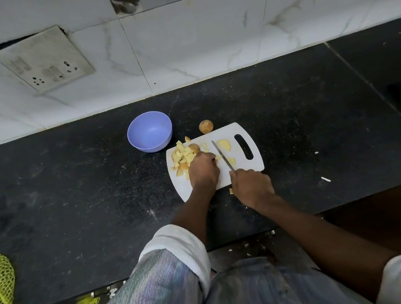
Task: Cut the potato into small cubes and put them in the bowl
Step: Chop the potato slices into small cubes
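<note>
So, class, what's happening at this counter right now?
A person is cutting potato on a white board. The right hand grips a knife, its blade lying over the board, while the left hand holds down a piece beside the blade. A pile of cubes sits at the board's left end, with a few bigger pieces right of the blade. The purple bowl looks empty, and a whole potato lies behind the board.
</note>
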